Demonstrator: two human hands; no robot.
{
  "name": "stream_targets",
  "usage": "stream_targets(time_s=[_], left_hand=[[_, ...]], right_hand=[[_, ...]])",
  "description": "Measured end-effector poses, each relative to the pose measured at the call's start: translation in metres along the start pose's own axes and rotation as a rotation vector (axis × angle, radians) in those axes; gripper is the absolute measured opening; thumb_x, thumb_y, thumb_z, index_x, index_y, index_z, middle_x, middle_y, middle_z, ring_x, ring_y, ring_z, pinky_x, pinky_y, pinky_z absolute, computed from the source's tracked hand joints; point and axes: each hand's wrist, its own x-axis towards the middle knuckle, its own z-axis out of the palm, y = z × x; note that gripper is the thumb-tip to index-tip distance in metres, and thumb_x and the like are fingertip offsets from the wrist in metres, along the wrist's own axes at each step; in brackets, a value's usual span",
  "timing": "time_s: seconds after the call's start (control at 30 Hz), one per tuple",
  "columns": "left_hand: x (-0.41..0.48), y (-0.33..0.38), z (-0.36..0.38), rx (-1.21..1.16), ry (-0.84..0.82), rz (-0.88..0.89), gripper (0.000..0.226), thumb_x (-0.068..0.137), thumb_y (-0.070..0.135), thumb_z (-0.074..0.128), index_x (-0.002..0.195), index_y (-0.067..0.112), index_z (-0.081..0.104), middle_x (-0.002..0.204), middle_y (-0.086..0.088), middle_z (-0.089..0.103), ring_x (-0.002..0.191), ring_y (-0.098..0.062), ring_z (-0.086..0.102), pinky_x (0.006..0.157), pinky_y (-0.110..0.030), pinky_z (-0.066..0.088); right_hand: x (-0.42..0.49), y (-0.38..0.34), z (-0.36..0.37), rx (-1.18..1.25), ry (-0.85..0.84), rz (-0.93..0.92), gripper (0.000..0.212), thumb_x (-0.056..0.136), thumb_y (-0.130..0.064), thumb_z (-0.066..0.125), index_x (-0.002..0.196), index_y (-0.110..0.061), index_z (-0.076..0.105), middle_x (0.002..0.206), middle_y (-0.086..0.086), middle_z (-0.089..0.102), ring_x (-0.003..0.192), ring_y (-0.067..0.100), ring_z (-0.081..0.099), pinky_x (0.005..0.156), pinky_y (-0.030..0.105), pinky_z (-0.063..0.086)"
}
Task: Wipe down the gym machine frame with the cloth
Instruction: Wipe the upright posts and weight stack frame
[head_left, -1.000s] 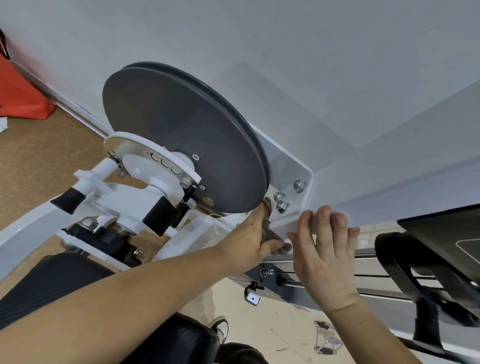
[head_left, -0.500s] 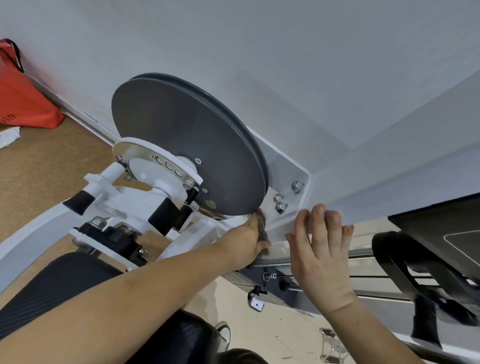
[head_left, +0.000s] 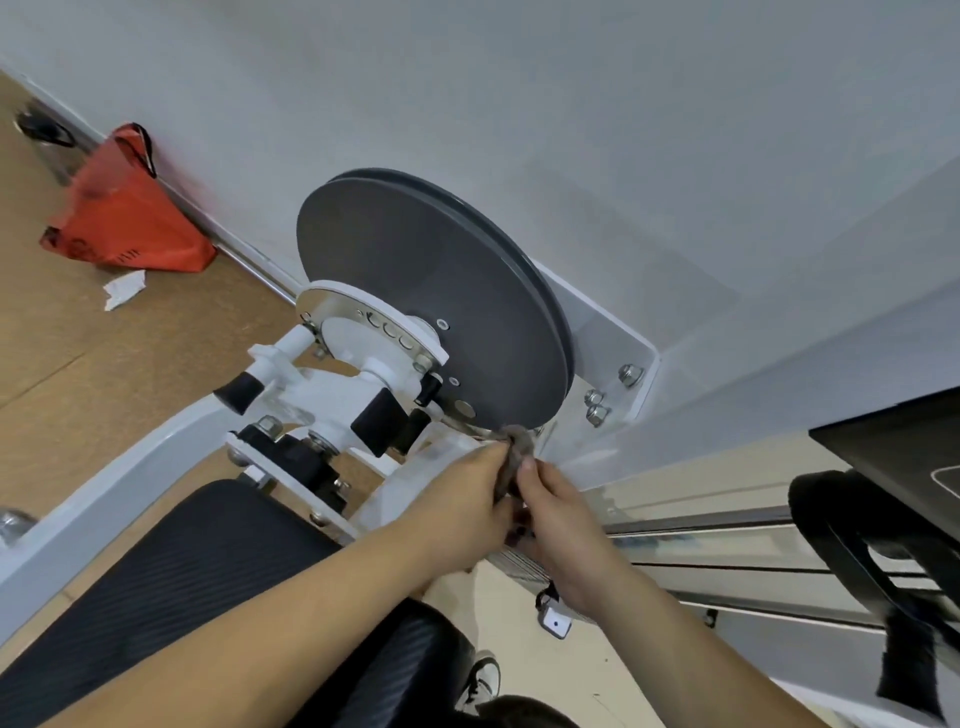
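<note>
A small grey-brown cloth (head_left: 519, 451) is bunched between both hands, just under the lower rim of the big grey pulley disc (head_left: 431, 296). My left hand (head_left: 462, 504) grips the cloth from the left. From the right, my right hand (head_left: 558, 525) pinches it with thumb and fingers. The cloth touches the white machine frame (head_left: 597, 358) where the bolted plate meets the disc. Most of the cloth is hidden inside the hands.
A black ribbed seat pad (head_left: 171, 577) lies under my left forearm. A white frame arm (head_left: 104, 467) runs lower left. A black handle (head_left: 857, 540) hangs at right. A red bag (head_left: 124, 218) and paper scrap (head_left: 124, 288) lie on the brown floor by the wall.
My right hand left the white plate's edge and came down to the cloth, now pinching it together with my left hand. The view shifted, showing more floor and the red bag.
</note>
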Motion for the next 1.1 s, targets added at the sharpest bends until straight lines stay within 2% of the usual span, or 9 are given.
stream_targets(time_s=[0.1, 0.2, 0.27, 0.37, 0.53, 0.7, 0.8, 0.9, 1.1], left_hand=[[-0.018, 0.010, 0.002, 0.001, -0.155, 0.014, 0.073, 0.096, 0.018, 0.057, 0.159, 0.025, 0.021, 0.134, 0.003, 0.060, 0.112, -0.010, 0.057, 0.086, -0.007, 0.043], [-0.030, 0.008, -0.012, 0.349, -0.100, 0.044, 0.062, 0.101, 0.022, 0.049, 0.159, 0.027, 0.026, 0.150, 0.001, 0.050, 0.129, -0.020, 0.054, 0.093, -0.032, 0.052], [-0.040, 0.008, -0.021, 0.693, -0.020, -0.075, 0.045, 0.103, 0.030, 0.047, 0.148, 0.031, 0.043, 0.142, 0.007, 0.052, 0.127, -0.021, 0.055, 0.087, -0.038, 0.054], [-0.054, 0.004, -0.025, 0.691, 0.150, -0.268, 0.031, 0.103, 0.040, 0.043, 0.122, 0.023, 0.061, 0.114, 0.003, 0.062, 0.104, -0.024, 0.063, 0.075, -0.035, 0.050], [-0.084, -0.017, -0.023, 0.502, 0.330, -0.062, 0.037, 0.102, 0.039, 0.038, 0.089, 0.019, 0.068, 0.096, 0.005, 0.065, 0.106, -0.022, 0.058, 0.096, -0.040, 0.048], [-0.126, -0.007, -0.015, 0.561, 0.416, -0.084, 0.042, 0.105, 0.037, 0.039, 0.119, 0.019, 0.075, 0.137, 0.001, 0.064, 0.136, -0.020, 0.049, 0.117, -0.026, 0.029], [-0.143, -0.004, -0.009, 0.540, 0.540, -0.198, 0.037, 0.105, 0.035, 0.042, 0.120, 0.021, 0.074, 0.137, 0.009, 0.062, 0.133, -0.016, 0.051, 0.114, -0.030, 0.034], [-0.151, 0.002, -0.006, 0.533, 0.678, -0.347, 0.039, 0.103, 0.032, 0.042, 0.130, 0.021, 0.068, 0.137, 0.007, 0.059, 0.128, -0.017, 0.050, 0.110, -0.030, 0.039], [-0.166, -0.022, -0.025, 0.467, 0.377, -0.431, 0.077, 0.096, 0.071, 0.011, 0.164, 0.035, 0.019, 0.169, 0.019, 0.006, 0.157, -0.003, 0.000, 0.130, -0.032, 0.004]], right_hand=[[0.008, 0.006, 0.003, 0.126, 0.086, -0.057, 0.021, 0.109, -0.030, 0.051, 0.120, -0.023, 0.069, 0.108, 0.005, 0.079, 0.100, 0.019, 0.076, 0.073, 0.032, 0.060], [0.018, 0.019, 0.000, -0.078, 0.269, -0.211, 0.016, 0.106, -0.013, 0.054, 0.110, -0.022, 0.066, 0.096, 0.007, 0.078, 0.089, 0.021, 0.074, 0.076, 0.034, 0.060], [0.021, 0.024, -0.002, -0.237, 0.323, -0.301, 0.015, 0.105, -0.014, 0.055, 0.103, -0.028, 0.060, 0.095, 0.002, 0.075, 0.090, 0.017, 0.071, 0.082, 0.034, 0.057], [0.029, 0.031, -0.001, -0.345, 0.298, -0.341, 0.014, 0.105, -0.021, 0.055, 0.100, -0.034, 0.053, 0.101, -0.004, 0.069, 0.096, 0.015, 0.066, 0.085, 0.032, 0.053], [0.053, 0.033, 0.013, -0.524, 0.185, -0.597, 0.014, 0.105, -0.023, 0.057, 0.118, -0.023, 0.061, 0.106, -0.008, 0.068, 0.094, 0.008, 0.062, 0.074, 0.009, 0.044], [0.084, 0.039, 0.033, -0.737, 0.044, -0.655, 0.035, 0.107, -0.030, 0.052, 0.140, -0.023, 0.059, 0.135, -0.001, 0.064, 0.125, 0.019, 0.058, 0.094, 0.030, 0.047], [0.084, 0.053, 0.043, -0.935, -0.043, -0.714, 0.050, 0.107, -0.042, 0.039, 0.151, -0.022, 0.049, 0.156, -0.002, 0.047, 0.147, 0.020, 0.038, 0.118, 0.042, 0.037], [0.087, 0.062, 0.038, -1.089, -0.133, -0.799, 0.061, 0.101, -0.055, 0.035, 0.151, -0.020, 0.048, 0.157, -0.001, 0.040, 0.149, 0.021, 0.030, 0.121, 0.047, 0.031], [0.114, 0.027, 0.050, -1.007, -0.096, -0.552, 0.040, 0.109, -0.029, 0.036, 0.135, -0.011, 0.062, 0.145, 0.006, 0.056, 0.134, 0.026, 0.046, 0.115, 0.042, 0.035]])
